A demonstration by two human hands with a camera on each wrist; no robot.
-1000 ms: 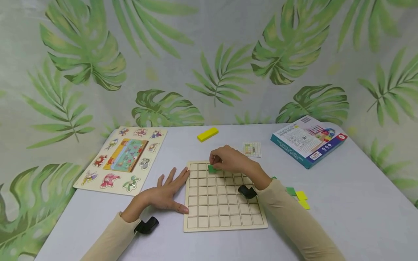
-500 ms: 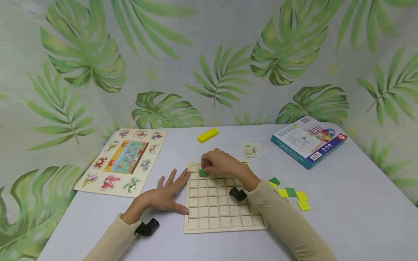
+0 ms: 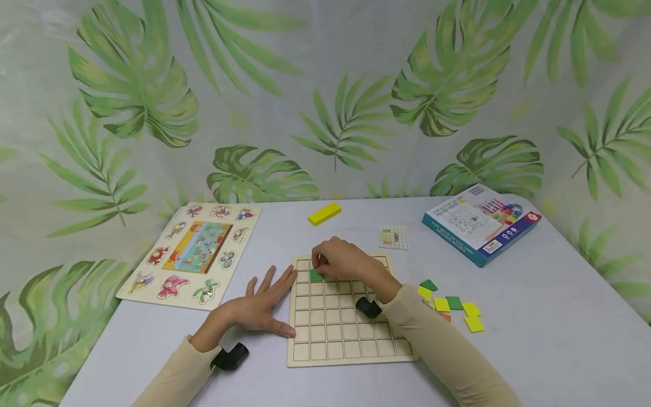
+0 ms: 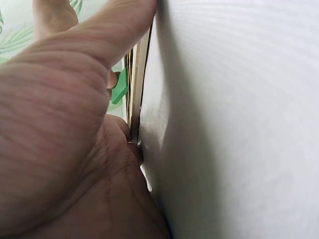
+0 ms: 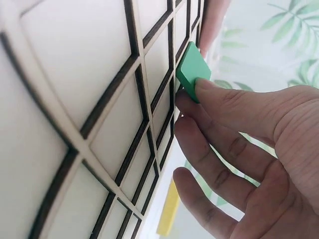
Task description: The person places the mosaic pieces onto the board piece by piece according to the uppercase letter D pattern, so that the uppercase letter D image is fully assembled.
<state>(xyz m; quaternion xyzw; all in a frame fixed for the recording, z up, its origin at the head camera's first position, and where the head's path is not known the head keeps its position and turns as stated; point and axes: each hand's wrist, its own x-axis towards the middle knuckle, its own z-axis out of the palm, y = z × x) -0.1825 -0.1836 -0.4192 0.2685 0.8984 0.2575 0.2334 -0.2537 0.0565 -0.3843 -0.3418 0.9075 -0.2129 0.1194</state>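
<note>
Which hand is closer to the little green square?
The right hand. Its fingers pinch the green square tile over the wooden grid board. The left hand lies flat against the board's left edge, apart from the tile.

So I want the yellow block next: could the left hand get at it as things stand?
Probably yes: the left hand lies flat beside the grid board, holding nothing, and bare table lies between it and the yellow block.

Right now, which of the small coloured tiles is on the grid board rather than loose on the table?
The green tile, pinched by the right hand near the grid board's far-left corner. The other tiles lie loose right of the board.
</note>
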